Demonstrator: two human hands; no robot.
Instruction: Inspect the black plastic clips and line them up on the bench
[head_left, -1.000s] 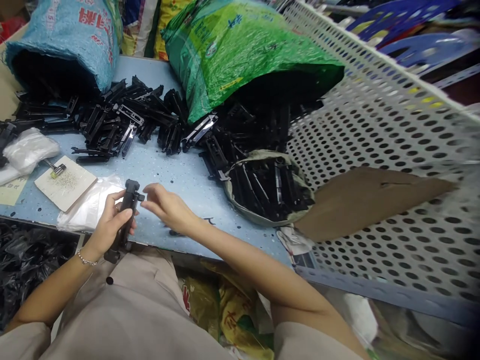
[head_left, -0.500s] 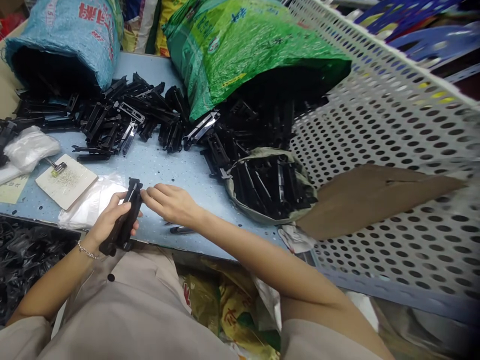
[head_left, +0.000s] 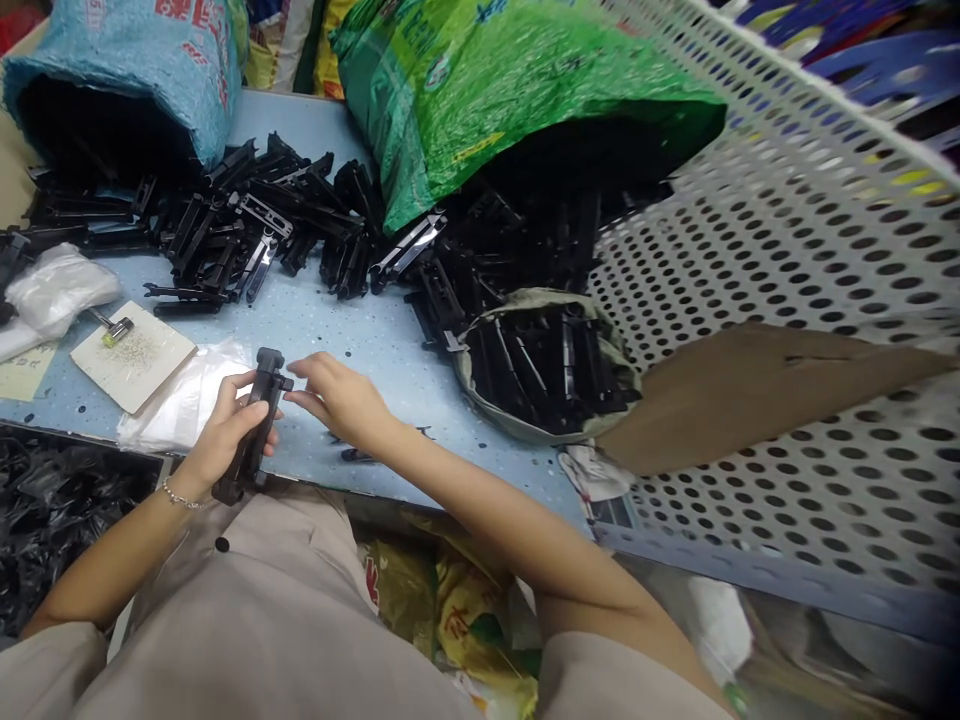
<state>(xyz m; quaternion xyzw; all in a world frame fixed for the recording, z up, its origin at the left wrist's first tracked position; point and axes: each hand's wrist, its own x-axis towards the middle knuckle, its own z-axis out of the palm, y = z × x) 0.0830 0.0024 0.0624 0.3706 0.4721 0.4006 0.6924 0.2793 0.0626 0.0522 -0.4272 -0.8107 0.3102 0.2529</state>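
Observation:
My left hand (head_left: 234, 425) is wrapped round a long black plastic part (head_left: 259, 430), made of two parallel bars with a wider head at the top. It holds the part tilted over the table's front edge. Beside that head is my right hand (head_left: 349, 400), thumb and forefinger apart on either side of a small black tab that sticks out. Whether the fingertips touch the tab is hard to see. Under my right wrist, a small dark piece (head_left: 356, 453) lies on the blue table (head_left: 330, 335). Clear plastic bags (head_left: 180, 405) lie just left of my left hand.
Loose black parts (head_left: 225, 235) heap up before a blue sack (head_left: 142, 50) and a green sack (head_left: 480, 90). A cloth-rimmed container (head_left: 480, 395) holds more. A white board (head_left: 139, 375) bears a small metal tool. A perforated white panel (head_left: 825, 240) borders the right side.
My right hand's thumb and forefinger have spread apart at the part's head, where they were closed together. The black part has turned slightly in my left hand, and the view has shifted a little.

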